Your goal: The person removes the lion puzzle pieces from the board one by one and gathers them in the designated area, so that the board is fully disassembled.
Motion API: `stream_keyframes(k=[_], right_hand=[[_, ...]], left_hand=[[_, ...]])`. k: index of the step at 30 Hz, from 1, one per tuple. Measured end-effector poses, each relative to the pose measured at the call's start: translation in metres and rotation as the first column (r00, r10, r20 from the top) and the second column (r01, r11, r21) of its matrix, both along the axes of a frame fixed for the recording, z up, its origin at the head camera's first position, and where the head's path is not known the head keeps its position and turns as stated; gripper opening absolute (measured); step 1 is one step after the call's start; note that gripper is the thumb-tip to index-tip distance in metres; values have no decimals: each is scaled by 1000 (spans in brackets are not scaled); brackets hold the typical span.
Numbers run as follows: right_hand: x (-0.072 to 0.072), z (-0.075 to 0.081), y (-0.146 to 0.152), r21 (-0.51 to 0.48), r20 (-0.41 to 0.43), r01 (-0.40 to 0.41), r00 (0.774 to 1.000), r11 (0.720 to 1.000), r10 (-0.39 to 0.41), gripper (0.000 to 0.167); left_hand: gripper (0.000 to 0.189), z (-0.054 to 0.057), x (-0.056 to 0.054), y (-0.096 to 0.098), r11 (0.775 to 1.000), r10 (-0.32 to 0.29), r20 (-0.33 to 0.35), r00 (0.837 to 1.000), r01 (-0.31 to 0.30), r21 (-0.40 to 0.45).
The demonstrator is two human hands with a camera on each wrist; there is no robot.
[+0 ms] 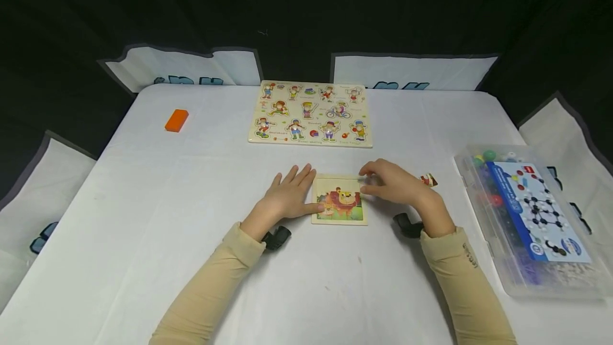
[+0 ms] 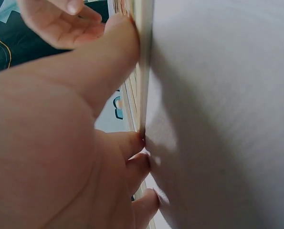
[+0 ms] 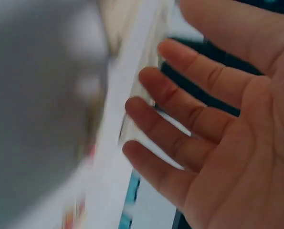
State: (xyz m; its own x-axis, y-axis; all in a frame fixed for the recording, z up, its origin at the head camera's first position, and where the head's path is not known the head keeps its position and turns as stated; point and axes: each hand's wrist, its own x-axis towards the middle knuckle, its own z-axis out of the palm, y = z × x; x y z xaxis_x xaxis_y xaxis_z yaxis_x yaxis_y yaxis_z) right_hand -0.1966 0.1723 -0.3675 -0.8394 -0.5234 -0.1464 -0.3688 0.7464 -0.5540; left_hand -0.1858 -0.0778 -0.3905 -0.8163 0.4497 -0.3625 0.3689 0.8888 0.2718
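A small wooden jigsaw puzzle [image 1: 340,201] with a lion picture in a pale frame lies flat between the two hands. My left hand [image 1: 291,196] is spread at its left side, the thumb resting on the frame's left edge and the other fingers reaching up the table. In the left wrist view, the left thumb [image 2: 118,45] lies over the board's edge. At the puzzle's right edge is my right hand [image 1: 395,182], fingers slightly bent with nothing between them. The right wrist view shows that hand [image 3: 213,119] with its fingers apart. A loose puzzle piece [image 1: 428,179] lies beyond the right wrist, partly hidden.
Behind the puzzle lies a larger wooden peg board [image 1: 311,113] with sports figures. An orange block [image 1: 176,120] sits at the back left. On the right stands a clear plastic case [image 1: 483,217] of molecule-model parts, a blue-and-white booklet [image 1: 543,212] showing on it.
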Motion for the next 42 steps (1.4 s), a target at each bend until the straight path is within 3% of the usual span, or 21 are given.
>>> stream_keyframes(k=[4,8,20,26,35,42], right_hand=[[8,-6,-28,-58,29,-130,991,990,132,42],[12,-14,-41,-50,18,-182,983,982,183,47],[15,-18,-47,19,-87,-158,983,987,159,42],[14,-20,-49,-64,-26,-146,989,987,145,41],[10,-22,-48,-166,2,-166,986,972,169,28],[7,-25,-47,-191,34,-161,985,968,170,24]], left_hand=[[89,-1,-1,0,1000,-2,1,1000,2,-9],[89,-2,-2,0,1000,-3,-3,1000,3,-19],[89,0,-2,1,999,-8,0,1000,8,-35],[89,0,-3,1,999,-7,2,1000,7,-33],[89,-2,-3,0,999,-4,5,1000,4,-31],[89,-1,-3,1,999,1,11,1000,-1,-35]])
